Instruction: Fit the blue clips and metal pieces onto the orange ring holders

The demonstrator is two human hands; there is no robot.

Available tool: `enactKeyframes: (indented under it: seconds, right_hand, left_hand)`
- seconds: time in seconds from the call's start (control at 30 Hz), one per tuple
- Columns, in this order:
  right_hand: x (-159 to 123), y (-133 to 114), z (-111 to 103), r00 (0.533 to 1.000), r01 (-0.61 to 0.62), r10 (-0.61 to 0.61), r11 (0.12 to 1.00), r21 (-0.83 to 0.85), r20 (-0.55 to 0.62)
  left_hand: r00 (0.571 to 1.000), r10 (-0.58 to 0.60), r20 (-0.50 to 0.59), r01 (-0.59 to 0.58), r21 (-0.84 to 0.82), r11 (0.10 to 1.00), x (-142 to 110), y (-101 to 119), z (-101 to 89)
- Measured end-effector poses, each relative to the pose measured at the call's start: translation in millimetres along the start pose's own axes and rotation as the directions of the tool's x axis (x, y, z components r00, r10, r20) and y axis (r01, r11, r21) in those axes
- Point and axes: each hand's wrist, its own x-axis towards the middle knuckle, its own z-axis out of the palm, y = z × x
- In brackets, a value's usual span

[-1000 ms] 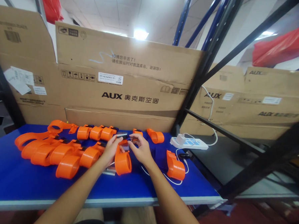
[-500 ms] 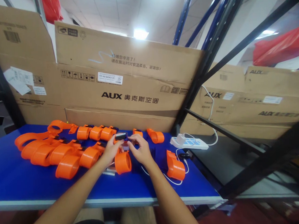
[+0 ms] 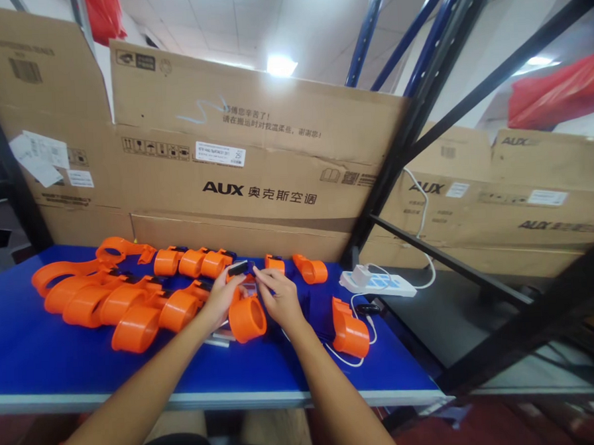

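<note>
My left hand point(image 3: 222, 294) and my right hand point(image 3: 279, 296) meet over the blue table point(image 3: 46, 375). Between their fingertips sits a small dark device point(image 3: 238, 269) joined to an orange curved band point(image 3: 247, 318) that hangs below and rests on the table. My left fingers pinch the device from the left. My right fingers are bent and touch its right end. A row of like orange bands point(image 3: 117, 305) lies to the left of my hands.
Another orange band point(image 3: 350, 329) lies right of my right hand, beside a white cable and a white power strip point(image 3: 377, 283). Large cardboard boxes point(image 3: 254, 171) stand behind the table. Black and blue rack beams point(image 3: 420, 96) cross at the right.
The device has tipped slightly between my fingers and the orange band under it has shifted a little right. My right fingers have slid along the device's right end. The rest is unmoved.
</note>
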Motion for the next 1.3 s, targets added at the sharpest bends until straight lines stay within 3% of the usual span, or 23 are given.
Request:
enactKeyframes:
  seconds: [0.27,0.43,0.53,0.63,0.87,1.07,1.3]
  right_hand:
    - [1.6,-7.6,-1.8,0.998,-0.055,0.057,0.996,0.065,-0.037]
    - [5.2,-7.6,-3.8,0.952,-0.254,0.284,0.940,0.229,-0.112]
    - [7.1,-6.2,-7.5,0.938,-0.315,0.346,0.884,0.346,-0.032]
    - [7.3,-6.2,-10.1,0.934,-0.343,0.355,0.844,0.412,0.051]
    - [6.1,-4.4,-8.5,0.919,-0.389,0.374,0.806,0.446,0.126]
    - [6.7,-2.7,-7.5,0.935,-0.350,0.338,0.827,0.440,0.108]
    - [3.9,-4.9,1.4,0.932,-0.356,0.339,0.785,0.507,0.129]
  left_hand:
    - [0.999,-0.008,0.039,0.009,-0.013,1.000,-1.1,1.6,0.0]
    - [0.985,-0.100,0.144,0.093,0.054,0.994,-10.2,5.4,2.4]
    - [0.963,-0.150,0.224,0.133,0.090,0.987,-13.7,5.3,3.7]
    - [0.958,-0.146,0.246,0.114,0.141,0.983,-12.5,2.8,2.2]
    - [0.984,-0.083,0.159,0.039,0.264,0.964,-5.8,-3.2,-7.3]
    - [0.916,-0.068,0.396,-0.004,0.177,0.984,-7.9,-1.3,-8.6]
    - [0.940,-0.043,0.338,-0.020,0.182,0.983,-9.6,0.2,-5.4]
